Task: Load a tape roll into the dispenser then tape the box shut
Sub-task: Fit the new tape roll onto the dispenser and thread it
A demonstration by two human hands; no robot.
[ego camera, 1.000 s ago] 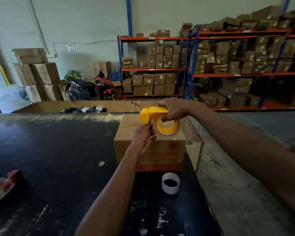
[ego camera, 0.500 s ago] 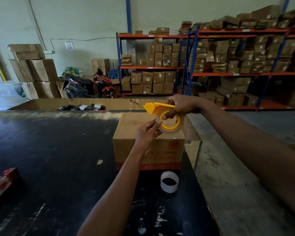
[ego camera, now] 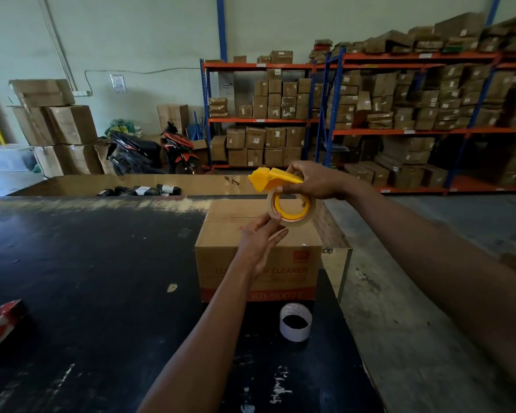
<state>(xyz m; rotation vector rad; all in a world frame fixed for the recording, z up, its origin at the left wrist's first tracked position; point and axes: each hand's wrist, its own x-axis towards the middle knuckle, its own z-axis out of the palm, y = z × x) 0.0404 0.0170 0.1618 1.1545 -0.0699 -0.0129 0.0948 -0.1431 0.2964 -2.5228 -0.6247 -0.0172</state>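
Head view: black scuffed table (ego camera: 87, 278) (warehouse shelving (ego camera: 370, 129) behind); right hand (ego camera: 313, 180) grip holding dispenser (ego camera: 273, 178).

table (ego camera: 102, 293) left of box (ego camera: 221, 263): open | front of box: empty core (ego camera: 295, 322) | far left: red-white roll (ego camera: 0, 323)

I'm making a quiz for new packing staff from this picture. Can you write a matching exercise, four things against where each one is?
Things:
1. yellow dispenser
2. white empty core
3. cardboard box
4. red and white dispenser

Places:
A. on the black table at the far left edge of view
B. held up in the right hand, tape roll on it
C. standing on the table just in front of the box
D. on the table, beneath both hands

Pairs: 1-B, 2-C, 3-D, 4-A
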